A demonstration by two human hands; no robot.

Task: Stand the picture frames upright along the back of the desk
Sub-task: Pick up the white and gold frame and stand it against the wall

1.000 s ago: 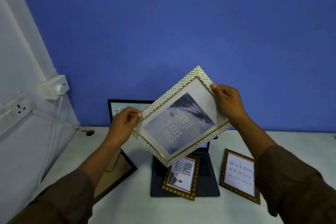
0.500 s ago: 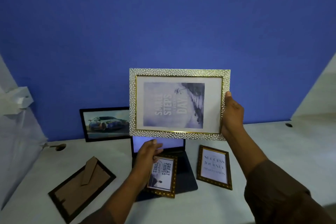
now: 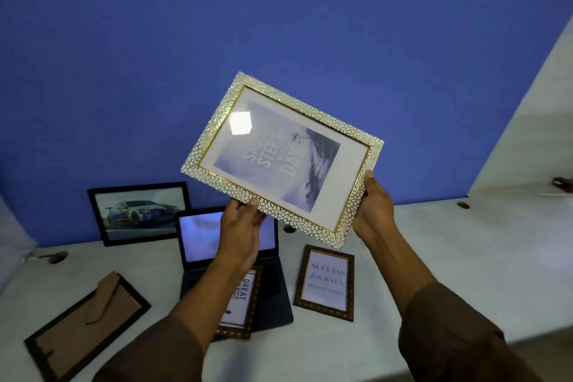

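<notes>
I hold a white-and-gold pebbled frame in the air above the desk, tilted clockwise, print facing me. My left hand grips its lower edge and my right hand grips its lower right corner. A black frame with a car photo stands upright against the blue wall at the back left. A gold frame reading "Success Journey" lies flat. Another gold frame reading "Great Things" lies on the laptop, partly hidden by my left arm. A dark frame lies face down at the front left.
An open laptop sits mid-desk with its screen lit. The white desk has cable holes at left and right. A white side wall rises at the far right, with a dark object at its foot.
The pebbled frame went from level to tilted clockwise. My left hand rose from over the laptop and took hold of the frame's lower edge. The view shifted slightly.
</notes>
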